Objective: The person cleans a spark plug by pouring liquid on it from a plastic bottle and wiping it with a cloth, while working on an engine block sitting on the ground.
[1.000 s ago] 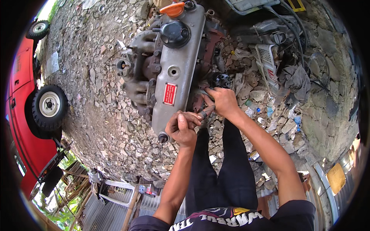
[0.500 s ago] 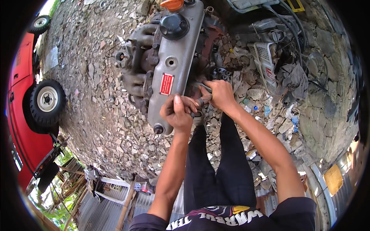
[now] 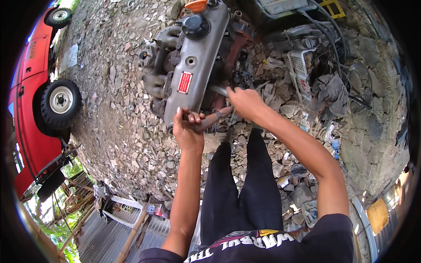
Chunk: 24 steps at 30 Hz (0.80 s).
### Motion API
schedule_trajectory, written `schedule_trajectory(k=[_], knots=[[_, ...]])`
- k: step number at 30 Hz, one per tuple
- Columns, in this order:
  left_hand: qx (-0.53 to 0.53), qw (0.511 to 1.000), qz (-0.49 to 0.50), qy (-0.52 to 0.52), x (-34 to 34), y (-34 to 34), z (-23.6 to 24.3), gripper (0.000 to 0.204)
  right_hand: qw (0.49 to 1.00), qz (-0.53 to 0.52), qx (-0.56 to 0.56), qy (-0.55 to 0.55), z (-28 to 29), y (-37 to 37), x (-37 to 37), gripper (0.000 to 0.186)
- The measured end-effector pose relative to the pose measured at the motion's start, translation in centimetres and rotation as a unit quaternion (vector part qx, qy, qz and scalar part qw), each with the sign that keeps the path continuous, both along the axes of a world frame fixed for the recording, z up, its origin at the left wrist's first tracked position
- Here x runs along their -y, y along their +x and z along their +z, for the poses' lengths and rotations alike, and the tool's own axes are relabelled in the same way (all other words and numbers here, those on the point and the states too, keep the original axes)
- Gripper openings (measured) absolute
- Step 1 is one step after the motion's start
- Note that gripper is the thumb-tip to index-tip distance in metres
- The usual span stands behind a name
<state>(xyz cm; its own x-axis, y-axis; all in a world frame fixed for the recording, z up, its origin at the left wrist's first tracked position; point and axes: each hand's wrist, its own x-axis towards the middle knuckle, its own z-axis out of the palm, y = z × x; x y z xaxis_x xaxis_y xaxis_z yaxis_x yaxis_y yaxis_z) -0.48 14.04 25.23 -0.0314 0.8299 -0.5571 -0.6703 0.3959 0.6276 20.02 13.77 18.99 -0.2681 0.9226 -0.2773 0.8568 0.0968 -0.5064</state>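
A car engine (image 3: 195, 61) with a long grey valve cover, a black cap and a red label stands before me on the rubble. Beside the cover's near end is my left hand (image 3: 188, 129), its thumb raised and its fingers curled at a brownish tube-like piece (image 3: 208, 121) with a dark band round it. The piece's far end reaches toward my right hand. Closed round a light grey metal bar-shaped tool (image 3: 218, 90), my right hand (image 3: 245, 103) is at the engine's right side. The tool's tip is lost in shadow against the engine.
A red vehicle (image 3: 35, 114) with black tyres stands at the left. Right of the engine lie a white plastic crate (image 3: 299, 72), a grey rag (image 3: 333, 92) and dark cables. Broken stones cover the ground (image 3: 118, 101). A stone wall (image 3: 368, 87) rises at the right.
My left hand has shifted left, so more of the banded brown piece shows. My right hand has moved slightly up and left, and more of the grey tool now shows beyond its fingers.
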Motion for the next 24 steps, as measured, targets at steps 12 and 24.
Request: schedule_trajectory(k=[12, 24], knots=[[-0.325, 0.881, -0.342, -0.017, 6.6, 1.3, -5.7, 0.035, 0.977, 0.034, 0.106, 0.183, 2.6, 1.6, 4.9, 0.044], [-0.432, 0.838, -0.330, -0.051, 7.6, 1.4, -7.7, 0.030, 0.953, 0.110, 0.161, 0.230, 0.6, -0.6, 2.1, 0.045]])
